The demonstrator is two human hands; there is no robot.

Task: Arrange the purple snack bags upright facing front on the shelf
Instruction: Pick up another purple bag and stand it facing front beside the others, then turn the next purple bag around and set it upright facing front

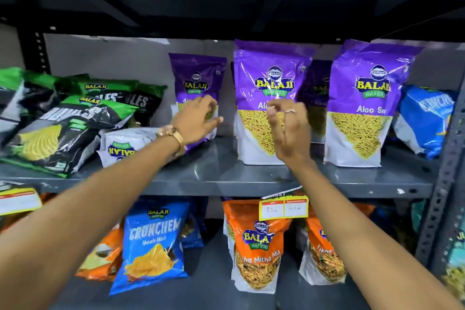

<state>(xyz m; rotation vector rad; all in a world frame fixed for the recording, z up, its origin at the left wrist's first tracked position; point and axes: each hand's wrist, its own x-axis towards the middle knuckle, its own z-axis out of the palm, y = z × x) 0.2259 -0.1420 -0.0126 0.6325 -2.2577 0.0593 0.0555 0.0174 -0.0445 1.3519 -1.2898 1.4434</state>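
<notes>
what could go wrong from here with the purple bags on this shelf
1. The left hand is at the leftmost purple bag, which sits further back than the others; a nudge could tip it backward.
2. The right hand hovers open in front of the middle purple bag; brushing it might topple it or turn it off front.
3. A bag lying flat beside the left wrist could be swept off the shelf edge.

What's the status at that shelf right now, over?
Left hand reaching the leftmost purple bag. Right hand open, empty. One bag lying flat.
</notes>
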